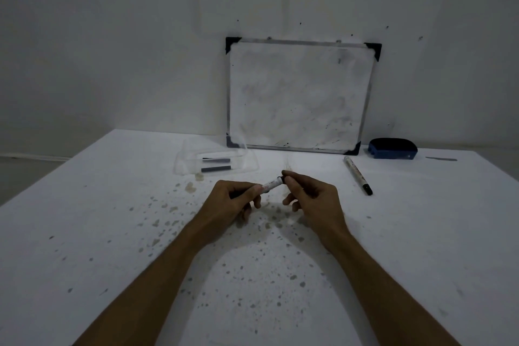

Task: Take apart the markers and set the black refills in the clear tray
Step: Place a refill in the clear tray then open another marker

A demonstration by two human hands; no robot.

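Note:
A white marker (271, 184) is held level above the middle of the table between both hands. My left hand (236, 199) is wrapped around its barrel. My right hand (311, 198) pinches the marker's dark right end with thumb and forefinger. Behind them lies the clear tray (250, 165) with two black refills (216, 168) lying side by side in it. A second whole marker (358, 175) lies on the table to the right, black cap toward me.
A small whiteboard (300, 95) leans against the wall at the table's back edge. A blue eraser (392, 148) sits to its right. The white table (112, 233) is speckled with stains around my hands.

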